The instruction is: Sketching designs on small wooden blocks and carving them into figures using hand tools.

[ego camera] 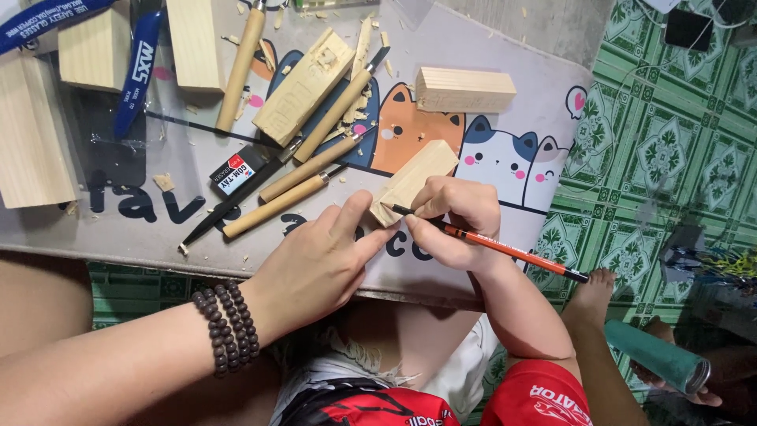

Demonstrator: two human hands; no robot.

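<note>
- The left hand [315, 264], with a dark bead bracelet [225, 327] on its wrist, lies near the surface's front edge; its thumb and forefinger press the near end of a small pale wooden block [414, 180], the grip only partly closed around it.
- The right hand [456, 221] has its grip closed on a red-and-black pencil [505, 248], whose tip touches the block's near end.
- The block lies slanted on a cat-print mat [505, 158] covering the surface, near its front edge.
- Behind the left hand lie 4 wooden-handled carving tools [315, 162], an eraser [235, 175], a carved block [303, 87] and wood chips.
- Another plain block [465, 89] lies toward the back edge.
</note>
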